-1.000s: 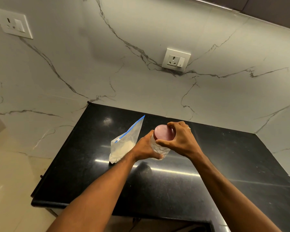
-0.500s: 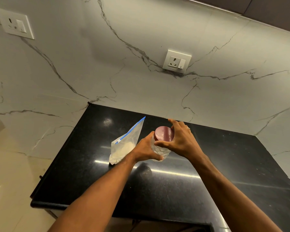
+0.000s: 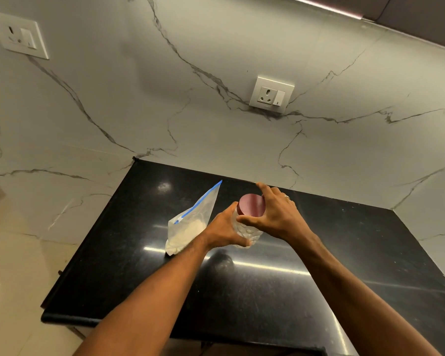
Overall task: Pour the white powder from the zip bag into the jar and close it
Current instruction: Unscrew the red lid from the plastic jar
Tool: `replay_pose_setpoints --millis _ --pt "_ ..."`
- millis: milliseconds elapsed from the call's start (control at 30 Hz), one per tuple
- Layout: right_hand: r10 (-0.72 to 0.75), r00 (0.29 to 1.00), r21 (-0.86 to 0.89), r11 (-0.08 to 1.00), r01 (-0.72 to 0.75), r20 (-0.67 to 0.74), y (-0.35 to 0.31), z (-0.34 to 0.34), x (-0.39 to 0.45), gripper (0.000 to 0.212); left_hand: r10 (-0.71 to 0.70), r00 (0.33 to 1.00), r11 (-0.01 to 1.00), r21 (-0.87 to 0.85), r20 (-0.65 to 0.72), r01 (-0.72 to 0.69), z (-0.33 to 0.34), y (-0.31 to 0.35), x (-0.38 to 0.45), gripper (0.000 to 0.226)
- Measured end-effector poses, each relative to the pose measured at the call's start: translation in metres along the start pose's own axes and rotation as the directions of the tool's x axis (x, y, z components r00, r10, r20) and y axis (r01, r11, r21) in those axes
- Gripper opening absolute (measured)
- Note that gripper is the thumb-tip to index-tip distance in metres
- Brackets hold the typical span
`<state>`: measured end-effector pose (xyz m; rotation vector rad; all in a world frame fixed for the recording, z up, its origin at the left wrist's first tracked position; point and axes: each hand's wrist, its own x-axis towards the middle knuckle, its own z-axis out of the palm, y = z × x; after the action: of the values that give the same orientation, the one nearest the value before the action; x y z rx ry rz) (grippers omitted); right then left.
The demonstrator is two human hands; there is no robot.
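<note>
Jar (image 3: pixel 246 231): upright at counter centre, body gripped by left hand (image 3: pixel 225 231); right hand (image 3: pixel 275 214) curls thumb and fingers round maroon lid (image 3: pixel 251 205), still on. Zip bag (image 3: pixel 190 222): just beside at 9 o'clock, long axis toward 1 o'clock, left hand nearer

Dim warm light, streaky glare on the black countertop (image 3: pixel 267 291), sharp focus, wide-angle bending at edges

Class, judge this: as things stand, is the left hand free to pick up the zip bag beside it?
Probably not yet. The left hand grips the jar, steadying it under the lid. The zip bag stands close, with nothing between; release the jar first.
</note>
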<state>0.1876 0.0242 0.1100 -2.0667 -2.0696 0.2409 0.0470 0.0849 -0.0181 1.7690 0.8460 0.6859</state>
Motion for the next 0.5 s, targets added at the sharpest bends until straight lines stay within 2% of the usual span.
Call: replay_pose_setpoints --millis 100,233,300,500 --pt "-0.037 0.998 0.025 0.999 0.036 0.05 0.0 -0.002 0.003 0.104 -0.012 1.0 1.0 -0.024 0.012 0.013 0.001 0.0 0.0 0.094" --pt "-0.126 0.972 0.134 0.986 0.1 0.2 0.003 -0.009 0.007 0.104 -0.02 0.999 0.998 -0.063 0.026 0.022 0.002 -0.003 -0.001 0.096" --pt "-0.148 0.963 0.115 0.986 0.125 0.226 0.004 -0.01 0.007 0.103 -0.018 0.999 0.998 -0.058 0.031 0.02 0.002 -0.003 -0.002 0.095" --pt "-0.023 0.995 -0.139 0.99 0.036 0.094 0.004 -0.001 0.009 0.093 -0.019 0.999 1.0 -0.003 0.035 0.019 0.002 -0.002 -0.001 0.091"
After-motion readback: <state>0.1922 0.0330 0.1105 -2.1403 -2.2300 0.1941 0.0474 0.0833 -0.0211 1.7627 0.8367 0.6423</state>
